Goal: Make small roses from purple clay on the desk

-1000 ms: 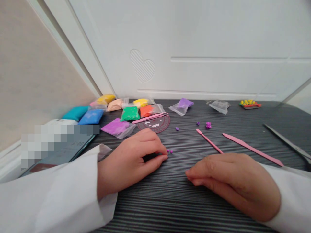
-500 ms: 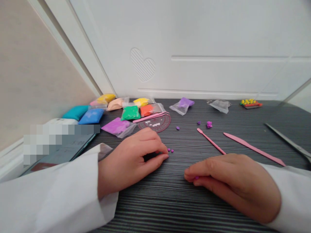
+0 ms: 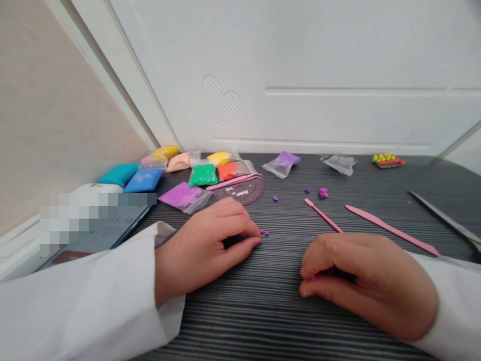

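Head view, quick: what's the right hand [image 3: 364, 283] doing?

Grip's together, clamped on a tiny purple clay bit [image 3: 313, 277], low over the table [image 3: 278, 321].

Left hand [image 3: 208, 245]?

Fingers curled together, tips down, just beside two purple clay crumbs [image 3: 265, 232].

What else is close?

Pink stick [image 3: 322, 215] and pink clay knife [image 3: 391, 230] past the right hand; bags of clay [image 3: 203, 175] farther left.

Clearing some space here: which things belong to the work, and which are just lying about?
Work: right hand pinching a purple clay bit; left hand beside purple clay crumbs; pink modelling tools; purple clay rosette.
Lying about: bagged clay packets; metal strip; tablet or phone.
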